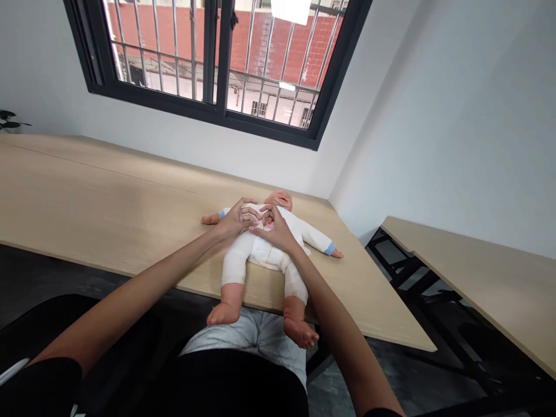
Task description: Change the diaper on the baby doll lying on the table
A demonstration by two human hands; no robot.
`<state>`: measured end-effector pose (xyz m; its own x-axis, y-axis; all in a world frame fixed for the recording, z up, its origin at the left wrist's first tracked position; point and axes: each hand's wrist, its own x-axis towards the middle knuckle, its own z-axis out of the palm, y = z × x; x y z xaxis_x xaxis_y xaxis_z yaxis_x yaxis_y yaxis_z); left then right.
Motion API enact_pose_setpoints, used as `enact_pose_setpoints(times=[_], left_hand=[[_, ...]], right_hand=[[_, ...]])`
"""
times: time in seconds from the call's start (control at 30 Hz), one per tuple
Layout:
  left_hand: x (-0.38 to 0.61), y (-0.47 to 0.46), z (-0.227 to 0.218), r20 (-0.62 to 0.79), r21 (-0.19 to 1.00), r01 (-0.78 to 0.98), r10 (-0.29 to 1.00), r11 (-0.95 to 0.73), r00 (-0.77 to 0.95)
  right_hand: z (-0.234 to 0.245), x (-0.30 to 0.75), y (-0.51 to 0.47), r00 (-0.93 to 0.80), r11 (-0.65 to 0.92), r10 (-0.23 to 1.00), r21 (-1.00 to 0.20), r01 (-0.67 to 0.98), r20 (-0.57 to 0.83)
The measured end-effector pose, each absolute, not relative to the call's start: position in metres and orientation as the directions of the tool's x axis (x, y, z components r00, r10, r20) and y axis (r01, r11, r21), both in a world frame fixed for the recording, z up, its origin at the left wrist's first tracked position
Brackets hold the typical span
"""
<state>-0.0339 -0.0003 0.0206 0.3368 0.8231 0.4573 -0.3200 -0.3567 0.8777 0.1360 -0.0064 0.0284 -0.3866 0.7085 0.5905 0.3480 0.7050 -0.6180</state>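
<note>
A baby doll (266,255) in white clothes with blue cuffs lies on its back on the wooden table (130,214). Its head points away from me, and its bare feet hang past the near edge. My left hand (241,217) rests over the doll's chest with curved, parted fingers. Opposite it, my right hand (278,229) is bent over the same spot, its thumb stretched away from its curled fingers. The thumbs come close together around a small pink patch on the front. Whether any fingertip pinches the cloth cannot be made out.
Behind the table are a white wall and a barred window (217,116) with a dark frame. To the right, past a gap, stands a second wooden table (473,272) with black legs. Plant leaves (11,120) show at the far left.
</note>
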Motion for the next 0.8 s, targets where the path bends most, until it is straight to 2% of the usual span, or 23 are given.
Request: enact_pose_setpoints(times=[0.17, 0.37, 0.57, 0.8], left_hand=[[-0.0339, -0.003, 0.0187, 0.449, 0.88, -0.322, 0.832, -0.349, 0.326], [-0.0358, -0.0048, 0.0144, 0.469, 0.88, -0.124, 0.796, -0.459, 0.383], [-0.0356, 0.0021, 0.0133, 0.504, 0.838, -0.02, 0.76, -0.545, 0.411], [-0.0361, 0.0017, 0.0165, 0.494, 0.8, 0.119, 0.758, -0.588, 0.426]], right_hand=[[0.0308, 0.1357, -0.0084, -0.341, 0.704, 0.71, -0.631, 0.326, 0.616], [0.0297, 0.1376, -0.0074, -0.234, 0.699, 0.714, -0.649, 0.302, 0.66], [0.0305, 0.138, -0.0069, -0.117, 0.616, 0.77, -0.681, 0.396, 0.628], [0.0317, 0.1381, -0.0065, -0.139, 0.559, 0.81, -0.679, 0.476, 0.57]])
